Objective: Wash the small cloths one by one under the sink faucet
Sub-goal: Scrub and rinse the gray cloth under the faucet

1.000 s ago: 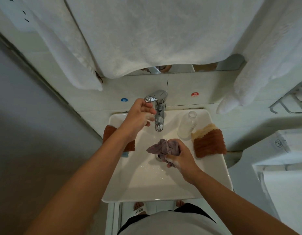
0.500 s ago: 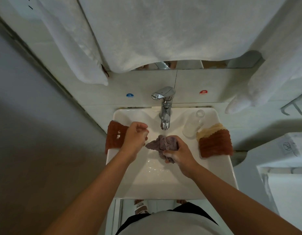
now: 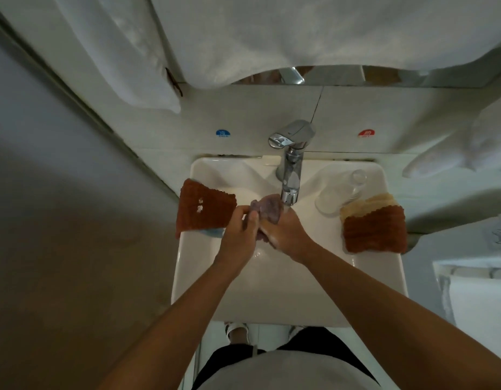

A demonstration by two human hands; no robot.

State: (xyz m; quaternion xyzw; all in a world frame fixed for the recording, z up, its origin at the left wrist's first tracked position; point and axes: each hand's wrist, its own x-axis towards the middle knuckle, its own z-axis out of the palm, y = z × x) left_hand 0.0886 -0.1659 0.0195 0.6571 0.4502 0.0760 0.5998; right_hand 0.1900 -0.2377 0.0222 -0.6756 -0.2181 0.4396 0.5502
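Note:
A small purple-grey cloth (image 3: 267, 207) is bunched up just under the spout of the chrome faucet (image 3: 290, 161), over the white sink (image 3: 271, 291). My left hand (image 3: 240, 235) pinches the cloth's left side. My right hand (image 3: 285, 232) grips it from the right and below. A rust-brown cloth (image 3: 201, 205) lies on the sink's left rim, with something blue under its near edge. On the right rim another rust-brown cloth (image 3: 374, 229) lies over a cream one (image 3: 364, 202).
A clear glass tumbler (image 3: 339, 191) stands on the right rim beside the faucet. White towels (image 3: 243, 38) hang above the sink, one more at the right (image 3: 454, 147). A grey wall runs along the left. White fixtures stand to the right.
My left hand left the faucet handle, came down and took hold of the purple cloth. Both hands lifted the cloth closer to the spout.

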